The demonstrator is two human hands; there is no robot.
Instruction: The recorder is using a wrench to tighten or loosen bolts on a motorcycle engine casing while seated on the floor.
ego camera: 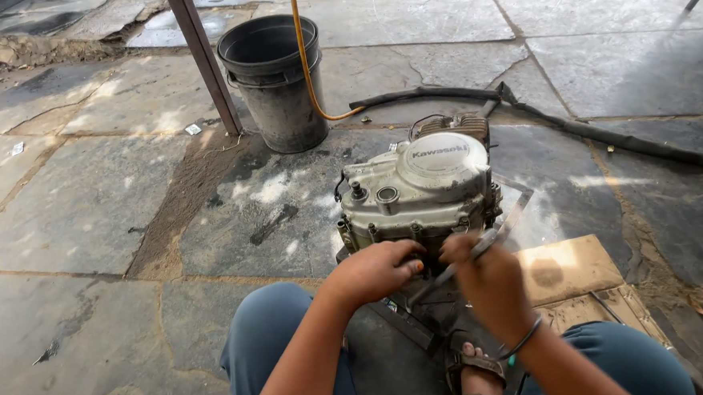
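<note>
A grimy, pale grey motorcycle engine stands on the stone floor between my knees. My left hand rests with curled fingers against the engine's lower near edge; whether it holds anything is hidden. My right hand grips a slim metal tool that slants down to the left toward the engine's base. A bangle sits on my right wrist. My sandalled foot is tucked below the hands.
A black bucket stands behind the engine, with a yellow hose running past it. A black rubber hose lies across the floor at right. A slanted metal post rises at left. Flat cardboard lies right of the engine.
</note>
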